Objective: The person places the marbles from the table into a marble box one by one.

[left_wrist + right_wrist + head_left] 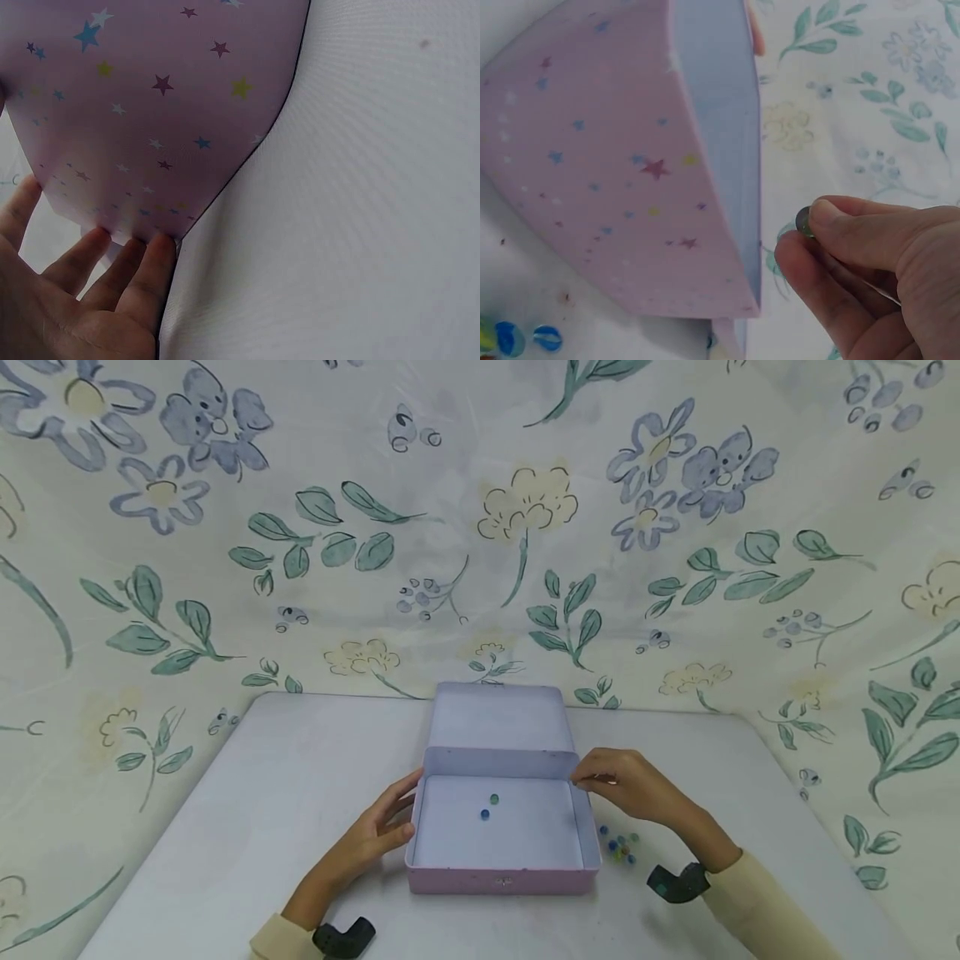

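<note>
An open pink metal box [457,882] with a pale inside stands on the table, its lid [497,718] tipped back. Stars are printed over its outer side [163,112] in the left wrist view. My left hand [375,827] rests against the left side of the box, fingers spread, fingertips on the wall. Over the box's right rim, near the back corner, my right hand [630,783] pinches a dark greenish glass marble [803,222] between thumb and fingertips. Inside the box lie a green marble [494,799] and a blue marble [485,815].
Several blue, green and yellowish marbles [617,845] lie loose on the white table [315,760], just right of the box. Behind and beside the table hangs a floral cloth [450,527]. Each wrist wears a black camera mount [678,883].
</note>
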`<control>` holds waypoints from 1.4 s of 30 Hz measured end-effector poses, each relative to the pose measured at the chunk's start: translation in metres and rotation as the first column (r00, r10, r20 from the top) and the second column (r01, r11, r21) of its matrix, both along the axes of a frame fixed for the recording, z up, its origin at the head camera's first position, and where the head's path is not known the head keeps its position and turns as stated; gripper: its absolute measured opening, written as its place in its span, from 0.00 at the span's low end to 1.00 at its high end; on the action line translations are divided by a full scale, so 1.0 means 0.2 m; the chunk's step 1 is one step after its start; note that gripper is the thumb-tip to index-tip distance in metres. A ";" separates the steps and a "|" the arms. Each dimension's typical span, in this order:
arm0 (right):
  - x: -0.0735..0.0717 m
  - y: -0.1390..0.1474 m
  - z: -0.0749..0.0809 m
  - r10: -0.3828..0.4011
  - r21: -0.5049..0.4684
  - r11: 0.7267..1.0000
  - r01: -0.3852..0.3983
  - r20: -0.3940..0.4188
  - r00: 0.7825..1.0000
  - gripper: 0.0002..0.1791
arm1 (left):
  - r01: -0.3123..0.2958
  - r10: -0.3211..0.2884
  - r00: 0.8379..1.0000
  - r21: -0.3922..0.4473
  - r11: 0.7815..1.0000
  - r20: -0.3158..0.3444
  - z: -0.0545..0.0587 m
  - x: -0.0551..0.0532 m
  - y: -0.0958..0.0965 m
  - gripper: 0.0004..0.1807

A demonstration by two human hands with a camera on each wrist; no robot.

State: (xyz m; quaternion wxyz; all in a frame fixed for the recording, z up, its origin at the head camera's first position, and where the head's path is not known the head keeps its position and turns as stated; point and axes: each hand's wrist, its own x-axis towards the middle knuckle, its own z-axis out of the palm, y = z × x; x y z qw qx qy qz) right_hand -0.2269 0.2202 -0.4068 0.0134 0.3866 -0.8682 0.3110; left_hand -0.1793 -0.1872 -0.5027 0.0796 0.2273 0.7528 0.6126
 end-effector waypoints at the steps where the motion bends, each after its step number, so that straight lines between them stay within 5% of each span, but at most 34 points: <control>1: 0.00 -0.01 0.01 0.007 0.001 1.000 -0.007 0.003 1.000 0.11 | 0.004 -0.004 1.000 0.002 1.000 0.001 0.00 0.00 0.00 0.39; 10: -0.03 -0.17 0.06 0.089 0.066 0.994 -0.091 0.028 0.996 0.11 | 0.019 -0.019 1.000 0.016 1.000 0.001 -0.01 -0.01 -0.01 0.39; 31: -0.12 -0.50 0.04 0.194 0.236 0.951 -0.199 0.042 0.980 0.10 | 0.010 -0.010 1.000 -0.001 1.000 0.000 0.00 0.00 -0.01 0.39; 42: -0.16 -0.57 -0.05 0.195 0.302 0.931 -0.203 0.056 0.979 0.09 | 0.012 -0.012 1.000 0.001 1.000 -0.003 0.00 0.00 -0.01 0.38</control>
